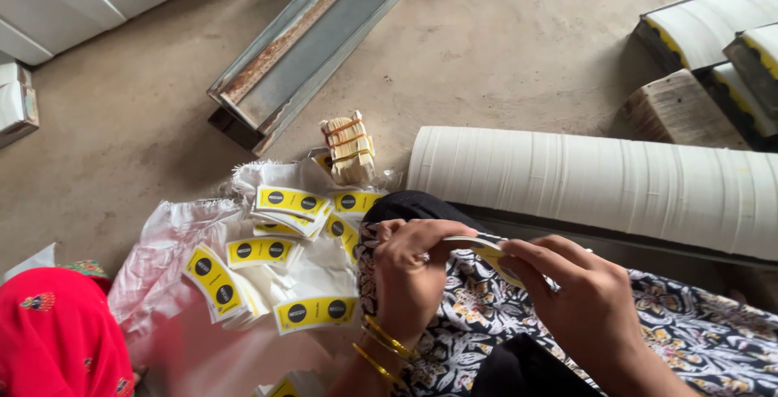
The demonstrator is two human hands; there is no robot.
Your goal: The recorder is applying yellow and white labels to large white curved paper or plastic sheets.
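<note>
- your left hand [409,271] is curled shut, thumb and fingers pinching the near end of a curved paper blank [478,248], white with a yellow band.
- your right hand [587,304] grips the other end of the same blank, fingers closed over its yellow edge, so the piece is held between both hands just above your lap.
- 2 gold bangles [385,348] sit on your left wrist.
- your lap is covered by a black-and-white floral cloth [697,336], and the blank hangs right over it.
- to your left, loose stacks of matching yellow-banded blanks [259,253] lie fanned on a white woven sack [162,259] spread on the concrete floor [502,49].
- beyond the sack, a bundle of paper pieces [350,150] tied with orange bands stands on the floor.
- a long row of white stacked blanks [600,182] lies on its side just past your hands.
- a metal channel [316,40], rusty along its edge, lies diagonally farther off.
- more stacked blanks with yellow edges [713,32] sit at the top right.
- a red garment [57,340] on another person shows at the bottom left.
</note>
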